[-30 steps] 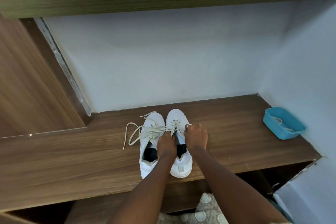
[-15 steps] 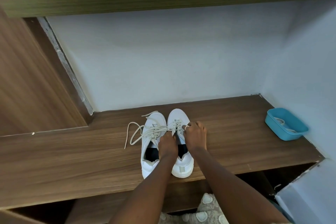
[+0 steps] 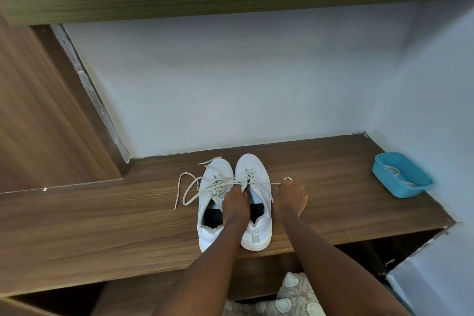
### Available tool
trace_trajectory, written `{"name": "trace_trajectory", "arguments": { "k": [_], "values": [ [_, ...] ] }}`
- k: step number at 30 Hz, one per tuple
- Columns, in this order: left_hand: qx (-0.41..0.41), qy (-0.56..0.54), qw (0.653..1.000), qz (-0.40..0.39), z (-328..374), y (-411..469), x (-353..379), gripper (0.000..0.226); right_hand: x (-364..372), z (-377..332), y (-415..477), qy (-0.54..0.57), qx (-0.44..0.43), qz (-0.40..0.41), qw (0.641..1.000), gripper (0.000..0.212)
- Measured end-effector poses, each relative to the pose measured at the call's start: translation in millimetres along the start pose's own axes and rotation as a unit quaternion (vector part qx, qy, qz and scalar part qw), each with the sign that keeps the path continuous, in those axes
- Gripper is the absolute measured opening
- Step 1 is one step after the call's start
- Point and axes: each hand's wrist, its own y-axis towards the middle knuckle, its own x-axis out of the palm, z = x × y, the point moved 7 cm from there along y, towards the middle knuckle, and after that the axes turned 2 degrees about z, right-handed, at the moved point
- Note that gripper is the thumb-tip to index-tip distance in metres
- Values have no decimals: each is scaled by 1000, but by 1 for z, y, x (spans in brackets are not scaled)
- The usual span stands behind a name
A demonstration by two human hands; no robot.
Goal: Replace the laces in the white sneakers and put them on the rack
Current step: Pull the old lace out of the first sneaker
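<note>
Two white sneakers stand side by side on the wooden shelf (image 3: pixel 102 215), toes toward the wall. The left sneaker (image 3: pixel 214 202) has loose off-white laces (image 3: pixel 189 187) trailing to its left. My left hand (image 3: pixel 234 202) rests over the tongue of the right sneaker (image 3: pixel 256 187) and holds it down. Just right of that shoe, my right hand (image 3: pixel 291 194) pinches a lace end. The lace runs taut sideways from the shoe's eyelets to those fingers.
A blue plastic tub (image 3: pixel 402 174) with pale laces inside sits at the shelf's right end by the wall. An upper wooden shelf (image 3: pixel 230 0) spans overhead. A wooden panel (image 3: pixel 38 110) closes the left side. Patterned fabric (image 3: pixel 289 297) shows below the front edge.
My right hand has moved rightward off the right sneaker, drawing the lace out taut. The left hand stays on the shoe.
</note>
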Motion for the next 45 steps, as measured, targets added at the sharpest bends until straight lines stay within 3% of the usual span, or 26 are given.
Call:
{"name": "trace_trajectory", "arguments": {
  "k": [3, 9, 12, 18, 28, 30, 35, 37, 41, 45],
  "values": [
    [-4, 0, 1000, 1, 0, 0, 0, 28, 0, 0, 1, 13, 13, -1, 1000, 22],
    [-17, -17, 1000, 0, -2, 0, 1, 29, 13, -42, -4, -54, -200, -16, 978, 29],
    [-14, -19, 1000, -1, -1, -1, 0, 30, 16, -52, -7, -81, -234, -21, 969, 27],
    [-14, -9, 1000, 2, -1, 0, 0, 30, 13, -39, -6, -88, -191, -27, 977, 21],
    [-1, -11, 1000, 13, 1, -3, -3, 29, 11, 5, 0, -17, 22, -38, 999, 26],
    [-6, -17, 1000, 13, 0, -2, -3, 29, 12, 1, 0, -22, 5, -44, 999, 26],
    [-17, -20, 1000, 7, 0, -2, -3, 29, 15, -38, -4, -40, -159, -33, 986, 29],
    [-16, -19, 1000, 5, 0, -2, -2, 29, 16, -47, -5, -53, -189, -33, 980, 26],
    [-16, -7, 1000, 2, 0, -2, -2, 29, 13, -35, -3, -51, -152, -29, 987, 25],
    [-11, -7, 1000, 1, 0, -1, -1, 28, 9, -12, 0, -21, -62, -33, 997, 25]
  ]
}}
